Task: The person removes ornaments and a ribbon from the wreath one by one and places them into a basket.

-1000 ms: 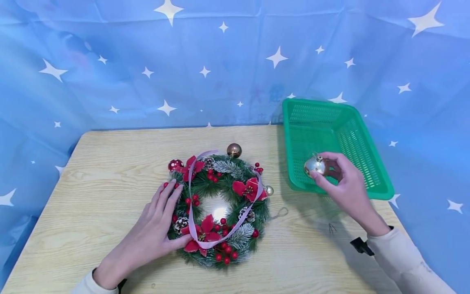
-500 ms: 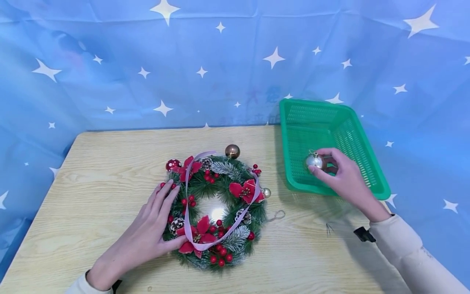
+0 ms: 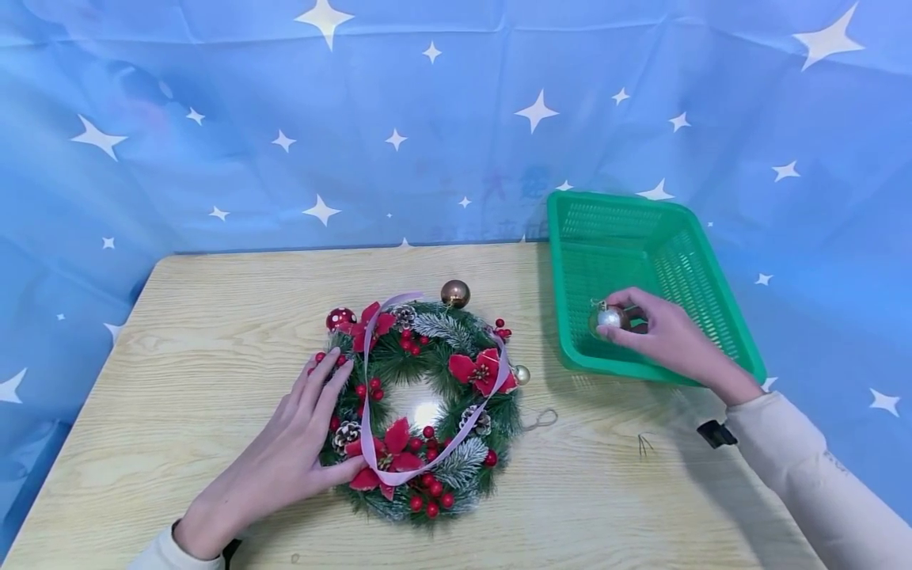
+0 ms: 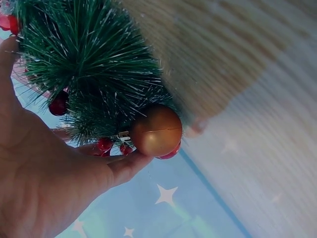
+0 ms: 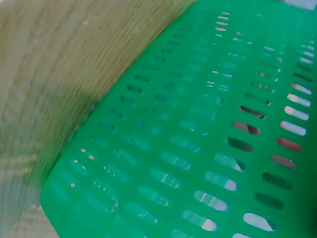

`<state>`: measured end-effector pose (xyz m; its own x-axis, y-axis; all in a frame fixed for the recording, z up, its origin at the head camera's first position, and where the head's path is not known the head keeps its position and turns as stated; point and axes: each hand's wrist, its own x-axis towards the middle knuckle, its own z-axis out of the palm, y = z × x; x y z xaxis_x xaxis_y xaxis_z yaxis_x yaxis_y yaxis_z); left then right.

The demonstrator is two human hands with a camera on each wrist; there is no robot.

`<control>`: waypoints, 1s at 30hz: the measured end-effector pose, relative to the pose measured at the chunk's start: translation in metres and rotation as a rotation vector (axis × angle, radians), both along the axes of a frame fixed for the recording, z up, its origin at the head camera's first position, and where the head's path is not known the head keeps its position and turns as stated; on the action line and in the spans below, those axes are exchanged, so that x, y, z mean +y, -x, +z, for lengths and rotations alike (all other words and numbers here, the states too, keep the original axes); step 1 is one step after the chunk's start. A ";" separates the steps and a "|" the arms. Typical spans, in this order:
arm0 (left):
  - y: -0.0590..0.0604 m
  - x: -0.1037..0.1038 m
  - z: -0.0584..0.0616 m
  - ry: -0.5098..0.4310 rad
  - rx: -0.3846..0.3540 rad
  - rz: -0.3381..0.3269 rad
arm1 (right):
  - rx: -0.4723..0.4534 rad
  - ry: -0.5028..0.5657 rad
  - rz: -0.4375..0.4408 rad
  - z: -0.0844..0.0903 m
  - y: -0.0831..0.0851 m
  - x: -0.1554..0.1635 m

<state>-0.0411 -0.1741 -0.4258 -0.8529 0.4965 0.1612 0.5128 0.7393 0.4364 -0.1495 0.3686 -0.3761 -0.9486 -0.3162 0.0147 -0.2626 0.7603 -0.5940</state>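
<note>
A green Christmas wreath [image 3: 420, 408] with red flowers, berries, pine cones and a pink ribbon lies on the wooden table [image 3: 214, 317]. My left hand [image 3: 299, 443] rests flat on its left side, fingers straight. The left wrist view shows the wreath's needles [image 4: 94, 64] and a bronze ball [image 4: 156, 130] by the hand. My right hand [image 3: 659, 336] pinches a silver ball ornament [image 3: 609, 318] low inside the green plastic basket [image 3: 570, 237]. The right wrist view shows only the basket's slotted wall [image 5: 198, 148].
A bronze ball [image 3: 454, 293] sits at the wreath's top edge and a small gold ball [image 3: 522, 374] at its right. A thin wire loop [image 3: 543, 418] and a small dark hook [image 3: 644, 443] lie on the table between wreath and basket. Blue star-patterned cloth [image 3: 427, 119] surrounds the table.
My right hand has carried the silver ball from above the basket's near rim down and further into the basket. The left hand has stayed on the wreath.
</note>
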 end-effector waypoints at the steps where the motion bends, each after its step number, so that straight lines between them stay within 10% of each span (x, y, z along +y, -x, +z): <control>1: 0.000 0.000 0.000 0.003 -0.001 0.000 | -0.014 -0.007 0.005 -0.001 0.001 0.001; 30: 0.001 0.000 -0.001 -0.006 -0.018 0.004 | -0.265 -0.118 0.165 -0.009 0.016 0.009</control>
